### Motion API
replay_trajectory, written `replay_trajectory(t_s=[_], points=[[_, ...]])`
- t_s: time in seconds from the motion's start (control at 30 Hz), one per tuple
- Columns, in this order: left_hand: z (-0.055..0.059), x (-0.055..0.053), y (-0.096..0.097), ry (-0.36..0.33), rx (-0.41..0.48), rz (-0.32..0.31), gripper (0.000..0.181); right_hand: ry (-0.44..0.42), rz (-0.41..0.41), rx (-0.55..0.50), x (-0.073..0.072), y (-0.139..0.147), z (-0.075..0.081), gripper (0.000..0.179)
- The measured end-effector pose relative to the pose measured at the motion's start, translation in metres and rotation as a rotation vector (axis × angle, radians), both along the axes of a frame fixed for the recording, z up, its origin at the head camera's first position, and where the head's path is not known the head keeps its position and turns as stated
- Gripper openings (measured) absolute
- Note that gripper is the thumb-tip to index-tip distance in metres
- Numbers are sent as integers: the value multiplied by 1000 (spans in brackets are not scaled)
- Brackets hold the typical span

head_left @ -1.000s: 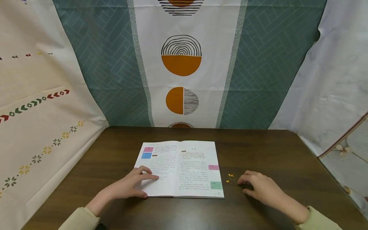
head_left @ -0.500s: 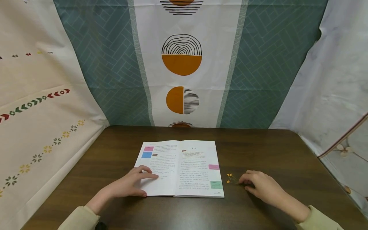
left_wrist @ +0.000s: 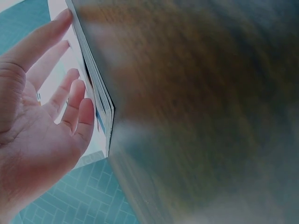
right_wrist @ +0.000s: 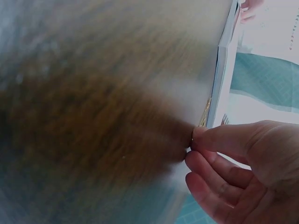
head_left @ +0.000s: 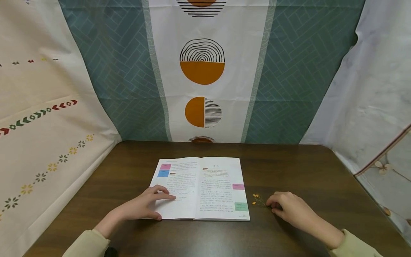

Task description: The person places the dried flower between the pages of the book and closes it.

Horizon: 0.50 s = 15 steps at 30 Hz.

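Note:
An open book (head_left: 221, 200) with printed pages and pink, blue and green boxes lies on the table. My left hand (head_left: 144, 205) rests on its left page, index finger extended over the text and thumb at the lower edge. In the left wrist view the fingers are loosely bent beside the book's page edges (left_wrist: 98, 93). To the right of the book, a small sprig of yellow flowers (head_left: 255, 200) lies low over the wood. My right hand (head_left: 290, 210) pinches its thin stem between thumb and fingers. Those fingertips hide the stem's end.
The dark wooden table (head_left: 289, 167) has rounded far corners. Behind it hangs a green and white cloth (head_left: 128, 71) with orange half-circles. Patterned pale cloths flank both sides. A small dark object (head_left: 111, 252) shows by the left sleeve.
My right hand and the flower sprig have shifted very slightly, the thumb coming nearer the index finger. My left hand stays on the page.

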<state>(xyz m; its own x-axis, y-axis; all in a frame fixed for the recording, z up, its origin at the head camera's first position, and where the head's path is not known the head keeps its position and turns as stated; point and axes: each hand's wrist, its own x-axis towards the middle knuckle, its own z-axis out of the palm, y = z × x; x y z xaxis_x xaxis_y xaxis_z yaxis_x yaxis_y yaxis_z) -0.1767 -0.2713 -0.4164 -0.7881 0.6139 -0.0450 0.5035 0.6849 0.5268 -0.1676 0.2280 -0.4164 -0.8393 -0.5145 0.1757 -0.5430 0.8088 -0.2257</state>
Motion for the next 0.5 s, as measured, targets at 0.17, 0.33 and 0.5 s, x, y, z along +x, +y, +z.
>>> replay_trajectory(t_s=[0.17,0.33,0.5], points=[[-1,0,0,-9,-2,6,58,13,-37,22,-2,0,0,21],[-1,1,0,-7,1,7,58,6,-57,31,-4,2,0,21],[0,0,1,-10,2,5,58,-11,-57,23,-4,2,0,21]])
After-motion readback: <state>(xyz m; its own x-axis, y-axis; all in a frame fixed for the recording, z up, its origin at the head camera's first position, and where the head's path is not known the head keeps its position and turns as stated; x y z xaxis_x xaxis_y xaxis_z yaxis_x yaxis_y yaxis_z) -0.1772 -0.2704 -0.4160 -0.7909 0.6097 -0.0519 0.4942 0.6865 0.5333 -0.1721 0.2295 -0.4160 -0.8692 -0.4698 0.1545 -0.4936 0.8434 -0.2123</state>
